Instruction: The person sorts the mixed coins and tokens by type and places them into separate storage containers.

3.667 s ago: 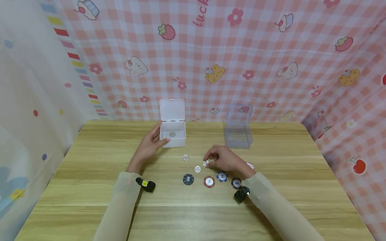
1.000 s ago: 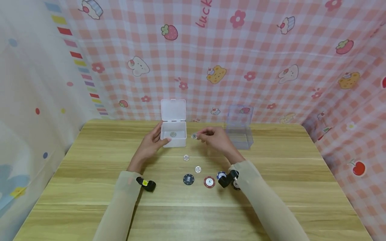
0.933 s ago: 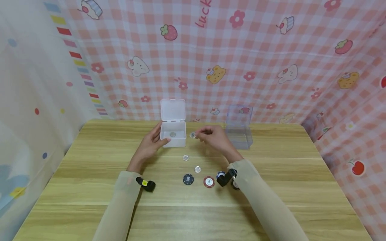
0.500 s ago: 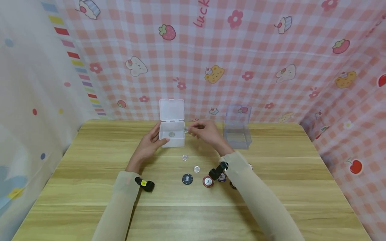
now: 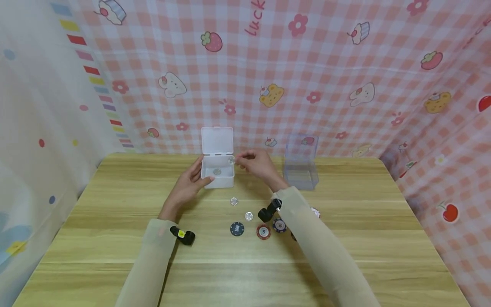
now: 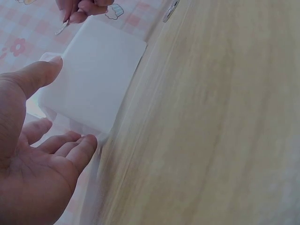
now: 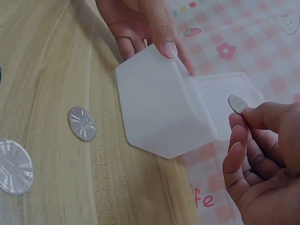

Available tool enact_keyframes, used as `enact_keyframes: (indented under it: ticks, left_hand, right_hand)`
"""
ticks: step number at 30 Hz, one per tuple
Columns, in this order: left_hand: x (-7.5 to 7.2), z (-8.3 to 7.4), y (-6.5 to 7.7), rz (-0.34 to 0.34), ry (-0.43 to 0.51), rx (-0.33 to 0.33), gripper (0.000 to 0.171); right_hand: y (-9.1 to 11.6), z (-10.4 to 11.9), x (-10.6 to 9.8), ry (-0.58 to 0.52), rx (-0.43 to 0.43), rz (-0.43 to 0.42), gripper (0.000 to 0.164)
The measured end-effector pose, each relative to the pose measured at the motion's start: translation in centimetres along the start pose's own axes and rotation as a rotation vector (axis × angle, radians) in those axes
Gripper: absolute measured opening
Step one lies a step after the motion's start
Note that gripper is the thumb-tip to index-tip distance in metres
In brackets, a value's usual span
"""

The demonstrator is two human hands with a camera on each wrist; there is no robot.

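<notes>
My left hand (image 5: 186, 185) holds a white plastic box (image 5: 222, 183) at its left side, thumb over the front rim and fingers along the side wall. The box's hinged lid stands up at the back, and one silver coin (image 5: 217, 172) lies inside. Between thumb and index finger, my right hand (image 5: 261, 164) pinches another silver coin (image 7: 238, 104) by its edge. That coin is raised at the box's right rear, beside the lid in the right wrist view. Two more silver coins, a nearer one (image 5: 249, 216) and a farther one (image 5: 234, 201), lie flat in front of the box.
A clear open box (image 5: 301, 182) stands to the right. Nearer me lie a black chip (image 5: 237, 229), a red chip (image 5: 263, 232) and a blue chip (image 5: 279, 224). A white-edged chip (image 5: 315, 212) and another dark chip are partly hidden by my right sleeve. A checked curtain hangs behind the table.
My right hand picked up a silver coin from the table and carried it forward and left to the white box's right rear. My left hand keeps its hold on the box.
</notes>
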State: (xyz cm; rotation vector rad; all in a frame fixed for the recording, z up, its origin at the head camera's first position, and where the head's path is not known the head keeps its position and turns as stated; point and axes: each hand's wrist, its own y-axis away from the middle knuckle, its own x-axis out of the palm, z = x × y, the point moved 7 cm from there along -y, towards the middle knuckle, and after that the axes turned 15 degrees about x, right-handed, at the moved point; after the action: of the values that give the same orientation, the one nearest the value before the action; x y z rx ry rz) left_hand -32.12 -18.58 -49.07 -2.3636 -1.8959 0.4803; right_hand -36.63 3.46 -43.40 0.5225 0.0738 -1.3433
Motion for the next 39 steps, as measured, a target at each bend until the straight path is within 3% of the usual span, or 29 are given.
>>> enact_keyframes:
  ticks: [11, 24, 31, 39]
  left_hand:
    - [-0.1, 0.0, 0.0, 0.003, -0.004, 0.008, 0.082]
    - [0.0, -0.3, 0.1, 0.007, -0.003, -0.005, 0.081]
    - [-0.1, -0.1, 0.1, 0.007, -0.002, 0.009, 0.081]
    - [0.0, -0.1, -0.1, 0.005, 0.016, 0.022, 0.08]
  right_hand:
    - [-1.1, 0.2, 0.7, -0.055, 0.014, 0.017, 0.015]
    - [-1.4, 0.4, 1.4, -0.024, 0.014, 0.041, 0.015]
    - [-0.9, 0.5, 1.2, 0.099, -0.073, 0.03, 0.017]
    - [0.2, 1.0, 1.1, 0.204, -0.196, 0.088, 0.028]
